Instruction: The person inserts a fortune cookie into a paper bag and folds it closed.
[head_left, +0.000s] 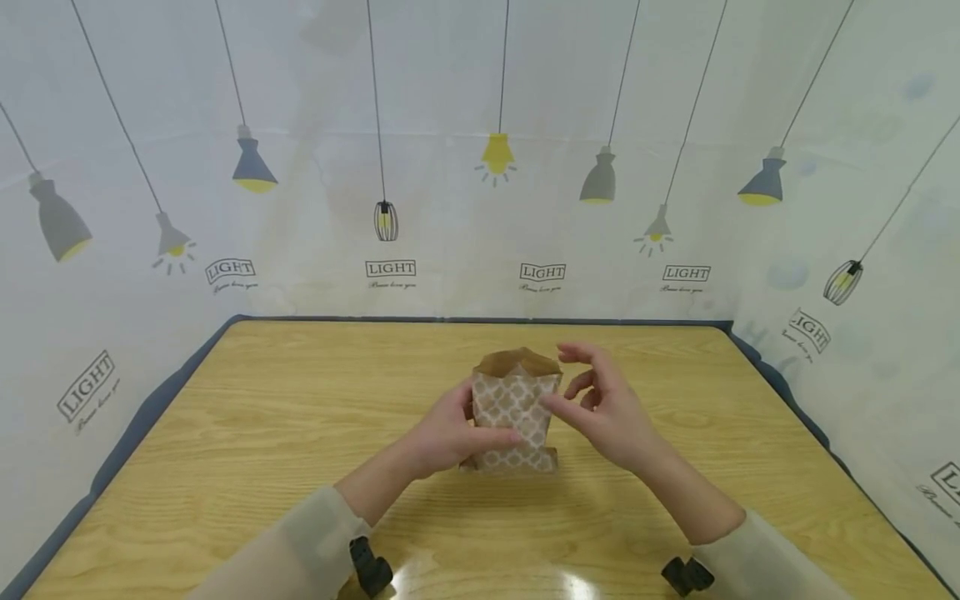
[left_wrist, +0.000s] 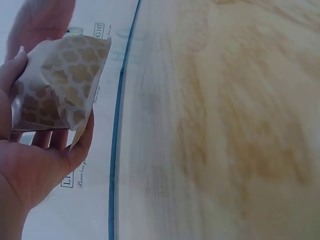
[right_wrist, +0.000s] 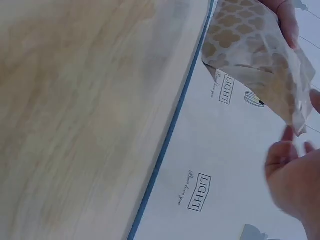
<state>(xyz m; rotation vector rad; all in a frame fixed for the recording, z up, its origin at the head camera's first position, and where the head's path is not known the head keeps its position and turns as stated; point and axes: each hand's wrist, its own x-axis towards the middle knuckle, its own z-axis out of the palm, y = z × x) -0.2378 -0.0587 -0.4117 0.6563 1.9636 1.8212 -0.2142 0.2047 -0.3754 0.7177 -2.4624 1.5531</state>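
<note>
A small brown paper bag (head_left: 513, 408) with a white lattice print stands upright in front of me, its mouth gaping at the top. My left hand (head_left: 450, 433) grips it from the left, thumb across the printed front and fingers behind. In the left wrist view the bag (left_wrist: 70, 82) sits between thumb and fingers of that hand (left_wrist: 35, 165). Beside the bag's upper right edge is my right hand (head_left: 607, 408), fingers loosely bent and thumb tip close to the paper. From the right wrist view, that hand (right_wrist: 300, 180) is near the bag's corner; whether it touches cannot be told.
A wood-grain table (head_left: 300, 400) lies under both hands, with a dark blue edge along its back and sides. White sheeting (head_left: 442, 225) printed with lamps and the word LIGHT surrounds it on three sides. Dark straps (head_left: 370, 568) are on both sleeves.
</note>
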